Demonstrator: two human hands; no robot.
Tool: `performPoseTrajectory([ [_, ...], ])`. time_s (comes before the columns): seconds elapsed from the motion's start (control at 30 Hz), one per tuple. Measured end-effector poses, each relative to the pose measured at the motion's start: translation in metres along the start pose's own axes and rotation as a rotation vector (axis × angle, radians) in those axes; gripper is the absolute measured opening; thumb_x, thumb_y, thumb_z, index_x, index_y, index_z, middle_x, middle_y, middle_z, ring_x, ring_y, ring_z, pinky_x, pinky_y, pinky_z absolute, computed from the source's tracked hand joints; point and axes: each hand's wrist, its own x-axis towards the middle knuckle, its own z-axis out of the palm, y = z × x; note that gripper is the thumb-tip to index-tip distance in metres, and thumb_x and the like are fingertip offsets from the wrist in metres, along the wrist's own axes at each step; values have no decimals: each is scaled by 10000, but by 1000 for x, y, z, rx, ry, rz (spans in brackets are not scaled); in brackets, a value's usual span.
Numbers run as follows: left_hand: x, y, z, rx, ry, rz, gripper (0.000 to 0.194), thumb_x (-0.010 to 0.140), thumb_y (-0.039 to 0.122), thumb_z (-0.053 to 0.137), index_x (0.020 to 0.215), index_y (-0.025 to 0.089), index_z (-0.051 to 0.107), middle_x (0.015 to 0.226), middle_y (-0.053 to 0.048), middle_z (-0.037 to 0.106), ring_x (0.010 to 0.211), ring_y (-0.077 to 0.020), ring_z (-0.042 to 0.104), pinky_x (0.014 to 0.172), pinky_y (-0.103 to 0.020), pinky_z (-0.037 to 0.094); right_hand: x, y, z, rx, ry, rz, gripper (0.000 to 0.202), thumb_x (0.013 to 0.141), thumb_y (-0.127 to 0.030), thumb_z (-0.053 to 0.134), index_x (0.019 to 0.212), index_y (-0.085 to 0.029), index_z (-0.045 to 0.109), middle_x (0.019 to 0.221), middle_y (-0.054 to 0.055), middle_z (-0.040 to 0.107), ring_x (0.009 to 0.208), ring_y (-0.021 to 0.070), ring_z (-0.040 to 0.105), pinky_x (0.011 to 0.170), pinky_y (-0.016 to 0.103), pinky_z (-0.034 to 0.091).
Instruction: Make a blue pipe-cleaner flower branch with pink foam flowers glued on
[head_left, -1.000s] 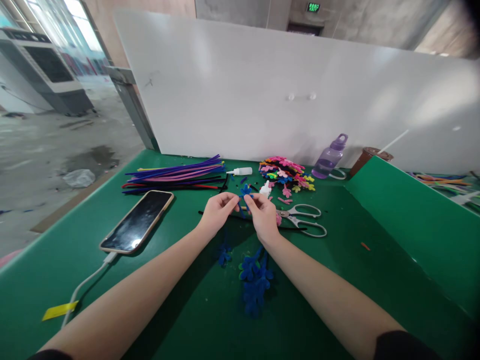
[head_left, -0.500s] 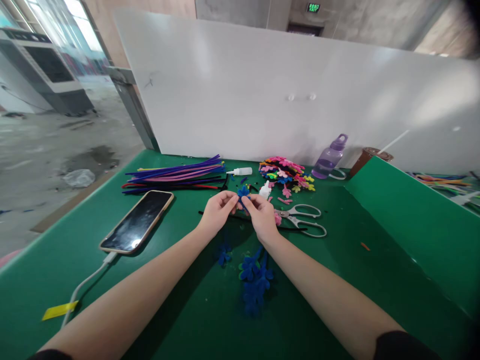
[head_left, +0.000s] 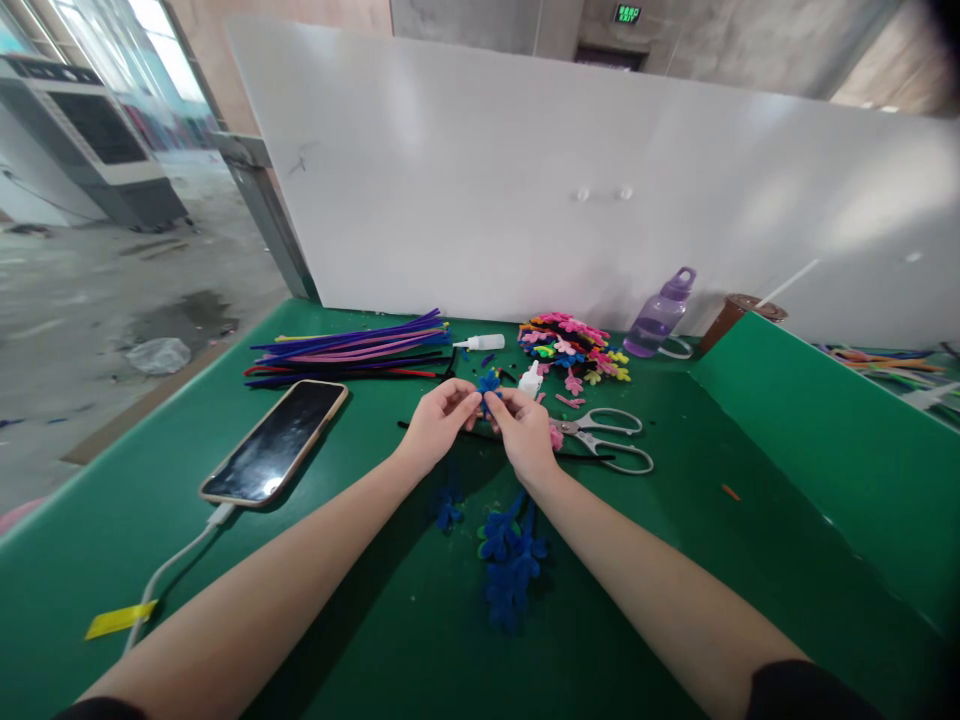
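A small blue fuzzy flower [head_left: 489,384] is pinched between both hands above the green table [head_left: 360,620]. My left hand [head_left: 439,420] grips it from the left with thumb and fingers. From the right, my right hand [head_left: 523,428] holds it the same way, the thumbs nearly touching. Nearer to me lie a cluster of blue fuzzy flowers [head_left: 510,570] and a single blue one [head_left: 448,510]. Scissors [head_left: 600,437] with pale handles rest right of my right hand, beside a black stem and a pink piece. A white glue bottle [head_left: 531,380] stands just behind it.
A phone [head_left: 277,445] with a cable lies at left, below a bundle of pipe cleaners [head_left: 352,350]. Farther back are another glue bottle [head_left: 486,342], a colourful flower pile [head_left: 574,345], a purple water bottle [head_left: 660,315] and a brown cup [head_left: 731,310]. A green panel [head_left: 817,460] borders the right.
The fingertips and the blue flower have shifted very slightly to the right. Both hands keep their pinch, and the objects on the table have stayed put.
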Motion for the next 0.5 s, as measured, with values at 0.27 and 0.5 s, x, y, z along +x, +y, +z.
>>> performPoseTrajectory([
  [0.27,1,2,-3,46,-5,-22,246,758,344,606,911,153,587,643,19,568,608,-116,547,651,-250,465,1,-2,1,67,15,72,269,702,-433,642,751,-169,633,518,-40,517,411,69,388,404,222,269],
  [0.5,2,3,-4,28,-27,-20,204,758,321,614,866,154,571,659,22,556,616,-97,519,626,-216,428,0,-3,2,84,-12,82,255,708,-423,640,732,-170,622,505,-48,513,396,60,374,402,218,255],
])
